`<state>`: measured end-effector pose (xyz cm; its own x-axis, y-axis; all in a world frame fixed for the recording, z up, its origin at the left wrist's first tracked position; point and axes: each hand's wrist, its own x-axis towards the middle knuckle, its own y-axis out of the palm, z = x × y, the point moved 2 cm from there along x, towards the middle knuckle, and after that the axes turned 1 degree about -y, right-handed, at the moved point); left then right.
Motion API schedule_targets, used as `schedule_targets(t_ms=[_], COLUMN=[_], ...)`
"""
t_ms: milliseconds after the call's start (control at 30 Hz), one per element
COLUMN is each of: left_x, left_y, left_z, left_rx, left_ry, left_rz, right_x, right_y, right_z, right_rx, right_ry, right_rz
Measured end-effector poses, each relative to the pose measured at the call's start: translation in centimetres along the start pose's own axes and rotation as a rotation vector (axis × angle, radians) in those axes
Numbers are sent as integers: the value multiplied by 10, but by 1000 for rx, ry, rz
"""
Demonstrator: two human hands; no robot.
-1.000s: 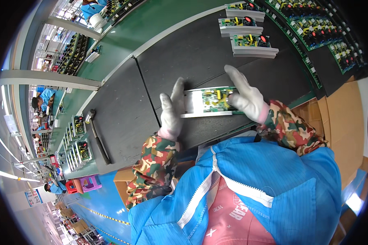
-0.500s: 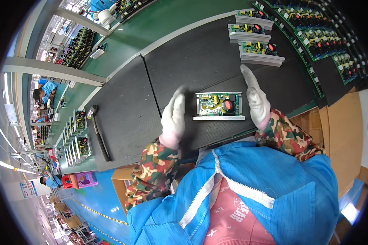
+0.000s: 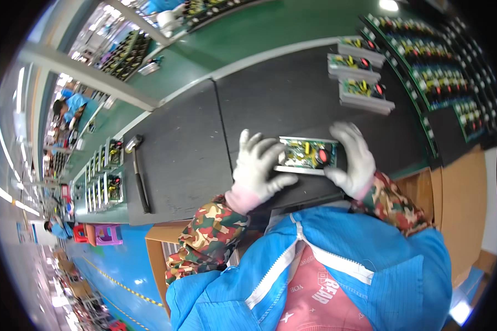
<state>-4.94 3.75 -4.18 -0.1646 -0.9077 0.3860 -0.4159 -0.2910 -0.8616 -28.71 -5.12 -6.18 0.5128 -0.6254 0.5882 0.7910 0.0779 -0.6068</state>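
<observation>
A green circuit board (image 3: 309, 153) in a silver metal frame lies on the black mat in front of me, with yellow parts and a dark round part with a red top. My left hand (image 3: 257, 170), in a white glove, grips its left end, thumb along the near edge and the other fingers spread at the far side. Around the right end curls my gloved right hand (image 3: 354, 161), thumb at the near corner and fingers by the far corner. The fingertips' exact contact is partly hidden.
Several framed boards (image 3: 364, 91) stand at the far right, beside racks of boards (image 3: 444, 83). A hammer (image 3: 138, 174) lies on the mat (image 3: 176, 143) at left, near more framed boards (image 3: 113, 187). Cardboard boxes (image 3: 461, 204) flank me. Co-workers (image 3: 72, 107) sit far left.
Both hands have moved in from beside the board, their flat fingers now bent around its ends. The whole view has shifted slightly, the bench appearing lower and further right.
</observation>
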Motion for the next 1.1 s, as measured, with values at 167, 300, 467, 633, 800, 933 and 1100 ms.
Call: schedule_targets(t_ms=[167, 300, 467, 633, 800, 933, 1100], left_x=[3, -2, 8, 15, 18, 36, 6], left_y=[7, 9, -1, 18, 10, -45, -53], left_z=[-5, -12, -28, -27, -28, -1, 123], left_rx=[-39, 19, 58, -15, 12, -30, 278], left_ry=[158, 209, 233, 290, 330, 320, -237], left_rz=[-44, -33, 28, -18, 4, -212, -682], right_x=[-26, -30, -28, -25, 13, 29, 92], right_y=[0, 3, 3, -3, -11, -7, 0], right_z=[20, 27, 31, 29, 47, 37, 38], right_rx=[-143, -124, -134, -203, -275, -303, -308], right_ry=[93, 132, 64, 126, 31, -75, -179], right_rz=[91, 131, 137, 109, 300, 631, 719])
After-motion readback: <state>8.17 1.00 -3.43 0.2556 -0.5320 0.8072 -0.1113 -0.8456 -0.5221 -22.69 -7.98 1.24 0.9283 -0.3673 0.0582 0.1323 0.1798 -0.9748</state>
